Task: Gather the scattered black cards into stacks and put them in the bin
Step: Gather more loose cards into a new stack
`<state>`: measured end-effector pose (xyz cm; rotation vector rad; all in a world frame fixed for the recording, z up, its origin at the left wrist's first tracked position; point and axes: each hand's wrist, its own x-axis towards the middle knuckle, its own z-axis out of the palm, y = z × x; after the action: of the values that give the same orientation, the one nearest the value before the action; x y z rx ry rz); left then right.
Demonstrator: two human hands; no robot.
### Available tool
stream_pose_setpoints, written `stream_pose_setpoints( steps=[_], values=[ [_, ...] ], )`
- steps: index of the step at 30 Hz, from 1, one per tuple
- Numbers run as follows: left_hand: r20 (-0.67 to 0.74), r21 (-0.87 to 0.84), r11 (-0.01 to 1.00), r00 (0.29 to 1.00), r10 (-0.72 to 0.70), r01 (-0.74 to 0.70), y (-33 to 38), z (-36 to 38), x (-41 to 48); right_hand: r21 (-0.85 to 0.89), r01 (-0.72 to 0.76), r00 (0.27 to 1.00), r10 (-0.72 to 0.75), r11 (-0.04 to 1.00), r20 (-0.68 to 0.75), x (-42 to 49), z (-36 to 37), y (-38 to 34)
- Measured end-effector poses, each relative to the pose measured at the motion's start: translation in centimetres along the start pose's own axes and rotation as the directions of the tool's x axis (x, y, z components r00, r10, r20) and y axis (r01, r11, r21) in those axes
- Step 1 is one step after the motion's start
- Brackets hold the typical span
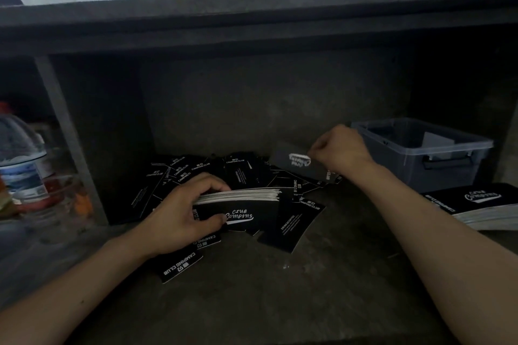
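Black cards with white lettering lie scattered in a pile (213, 173) on the dark floor of a shelf recess. My left hand (179, 216) grips a thick stack of these cards (246, 204) by its left end, thumb on the front face, held on edge over the pile. My right hand (342, 148) pinches a single black card (294, 161), blurred, lifted above the pile's right side. A grey plastic bin (420, 148) stands to the right of my right hand, with something pale inside.
A finished stack of cards (482, 204) lies in front of the bin at the right edge. A water bottle (19, 159) and colourful items stand in the left compartment behind a divider. A dark shelf top overhangs the recess.
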<state>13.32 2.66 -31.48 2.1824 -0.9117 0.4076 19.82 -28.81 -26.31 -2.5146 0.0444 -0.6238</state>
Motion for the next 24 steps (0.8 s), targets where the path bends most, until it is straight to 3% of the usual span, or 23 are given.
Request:
stream_pose_setpoints(
  steps=[2,4,9,14,16,21,24],
  values=[
    [-0.001,-0.002,1.000,1.000,0.006,-0.006,0.0,0.0,0.0,0.166,0.028,0.999,-0.021,0.986,-0.039,0.2,-0.7,-0.2],
    [0.002,-0.006,1.000,1.000,0.006,-0.006,0.0,0.0,0.1,0.369,0.018,0.997,-0.047,0.929,0.068,-0.2,-0.9,-0.9],
    [0.007,-0.006,1.000,1.000,0.010,-0.010,-0.1,0.0,0.1,0.502,-0.074,0.984,-0.019,0.862,0.177,-1.0,-0.6,-2.0],
    [0.000,-0.007,1.000,1.000,0.006,-0.006,-0.1,0.0,0.0,0.738,-0.276,0.921,-0.050,0.615,0.386,-1.4,-0.2,-2.5],
    [-0.007,-0.019,1.000,1.000,-0.013,0.013,-0.2,0.0,0.0,0.757,-0.341,0.874,-0.108,0.558,0.473,-1.5,0.3,-2.7],
    [0.020,-0.114,0.990,0.997,-0.076,0.078,-0.3,-0.1,-0.2,0.708,-0.446,0.752,-0.199,0.547,0.628,-2.5,1.6,-3.5],
    [0.029,-0.157,0.986,0.998,-0.057,0.061,0.0,0.0,-0.1,0.734,-0.407,0.772,-0.225,0.544,0.595,-2.8,2.1,-4.0]
  ],
)
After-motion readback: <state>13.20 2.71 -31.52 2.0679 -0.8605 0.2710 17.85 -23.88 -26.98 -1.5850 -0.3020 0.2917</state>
